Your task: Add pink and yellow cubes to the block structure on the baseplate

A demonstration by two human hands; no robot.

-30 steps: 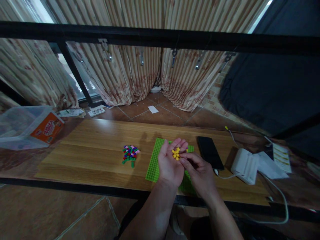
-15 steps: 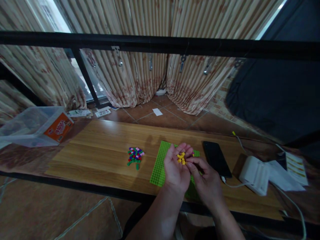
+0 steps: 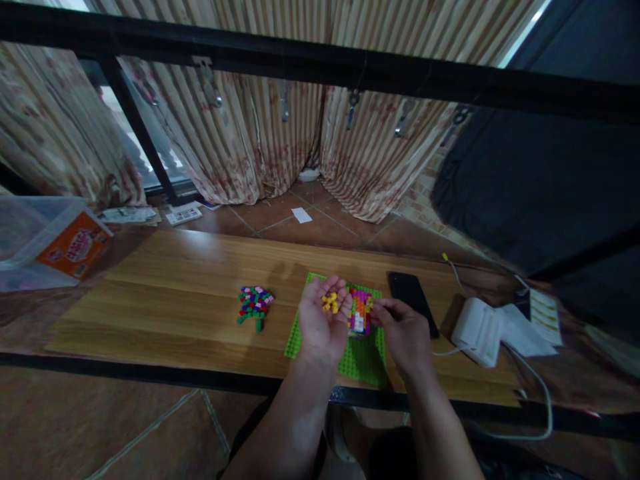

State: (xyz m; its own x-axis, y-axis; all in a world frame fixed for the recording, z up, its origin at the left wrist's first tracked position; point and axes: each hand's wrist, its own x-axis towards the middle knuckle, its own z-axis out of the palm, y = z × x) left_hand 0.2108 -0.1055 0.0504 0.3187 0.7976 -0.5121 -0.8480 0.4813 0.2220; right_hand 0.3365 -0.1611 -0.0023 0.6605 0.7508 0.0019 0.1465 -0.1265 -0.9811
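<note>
My left hand (image 3: 324,327) is palm up and cupped, holding several small yellow toy bricks (image 3: 330,303). Under it lies a green studded baseplate (image 3: 361,365), partly covered by the hand. On the plate sits a patch of coloured bricks (image 3: 359,308) in magenta, orange, white, red and yellow. At the right edge of that patch, my right hand (image 3: 405,333) has its thumb and index finger pinched on a tiny yellow brick (image 3: 371,303). Whether this brick touches the patch I cannot tell.
A loose pile of green, red, purple and pink bricks (image 3: 255,303) lies left of the plate on the wooden table (image 3: 175,300). To the right are a black phone (image 3: 414,300), a white device (image 3: 477,331) and cables. A clear plastic box (image 3: 45,267) stands far left.
My right hand has moved away from the left palm to the right side of the brick patch, which now shows between the hands. The camera view has shifted, moving the scene leftward.
</note>
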